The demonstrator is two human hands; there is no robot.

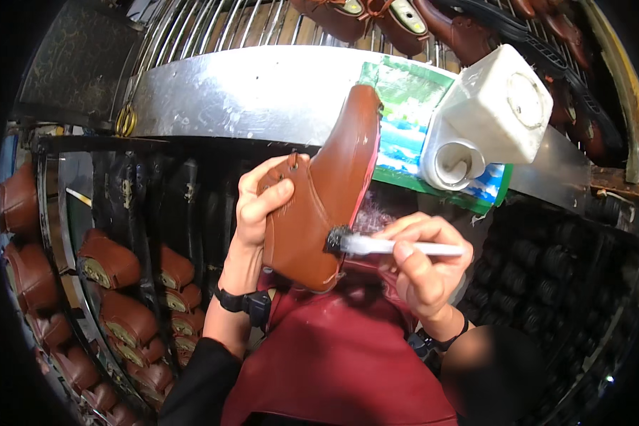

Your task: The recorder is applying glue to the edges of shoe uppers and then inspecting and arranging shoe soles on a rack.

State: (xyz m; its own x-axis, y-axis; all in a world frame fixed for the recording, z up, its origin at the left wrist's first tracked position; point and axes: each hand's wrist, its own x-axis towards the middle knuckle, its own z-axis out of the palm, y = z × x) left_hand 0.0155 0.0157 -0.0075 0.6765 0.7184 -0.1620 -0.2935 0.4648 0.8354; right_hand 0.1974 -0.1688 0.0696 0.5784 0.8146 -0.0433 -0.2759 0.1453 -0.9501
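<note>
A brown leather boot upper (326, 177), toe pointing away and up, is tilted sideways above my lap. My left hand (260, 202) grips it at the lace opening, thumb on the leather and the other fingers behind it. In my right hand (426, 259) is a white-handled brush (397, 246), pinched between thumb and fingers. Its dark bristles touch the boot's lower side near the heel, beside the pinkish bottom edge. A white plastic cup or cut bottle (454, 165) lies beyond my right hand, its mouth facing me.
Next to the cup stands a white jug (504, 103) on a green and blue printed sheet (410, 92), over a metal ledge (241, 92). Yellow-handled scissors (126, 121) hang at the ledge's left. Brown uppers (110, 259) fill racks at left; finished-looking shoes (397, 25) lie on far bars.
</note>
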